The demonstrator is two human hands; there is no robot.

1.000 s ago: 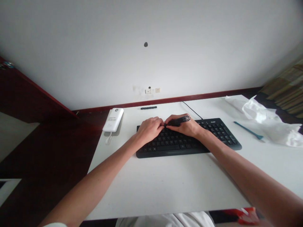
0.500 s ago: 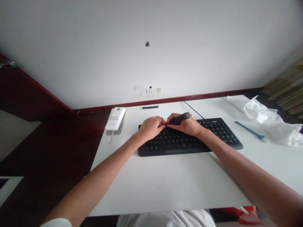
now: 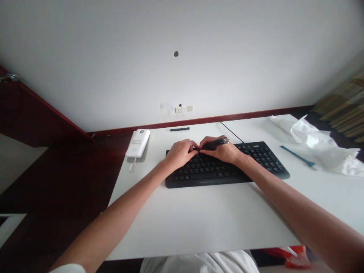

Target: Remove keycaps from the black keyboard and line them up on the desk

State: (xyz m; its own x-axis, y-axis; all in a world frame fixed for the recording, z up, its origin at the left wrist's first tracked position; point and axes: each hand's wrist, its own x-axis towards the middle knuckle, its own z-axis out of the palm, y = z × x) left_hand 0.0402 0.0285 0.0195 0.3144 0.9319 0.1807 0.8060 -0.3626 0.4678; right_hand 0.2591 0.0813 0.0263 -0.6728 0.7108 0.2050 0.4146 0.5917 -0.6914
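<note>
A black keyboard (image 3: pixel 204 176) lies on the white table, its upper middle keys hidden under both hands. My left hand (image 3: pixel 182 153) is closed in a pinch over the upper rows, with a small black piece that looks like a keycap (image 3: pixel 196 149) at its thumb and fingertips. Just to the right, my right hand (image 3: pixel 224 151) is closed around a slim black tool (image 3: pixel 214 144), whose grey end points up to the right. The tool's tip meets the left fingertips and cannot be made out. A row of black keycaps (image 3: pixel 179 129) lies behind the keyboard.
On the white table (image 3: pixel 199 220), a white power bank (image 3: pixel 138 143) with a strap lies at the left. A blue pry tool (image 3: pixel 297 156) and a crumpled white plastic bag (image 3: pixel 318 140) are at the right. The keyboard's cable (image 3: pixel 231 131) runs to the back edge.
The fingertips of both hands have shifted slightly, and more of the small black piece shows between them. The whole view has moved a little; both hands stay at the same keys.
</note>
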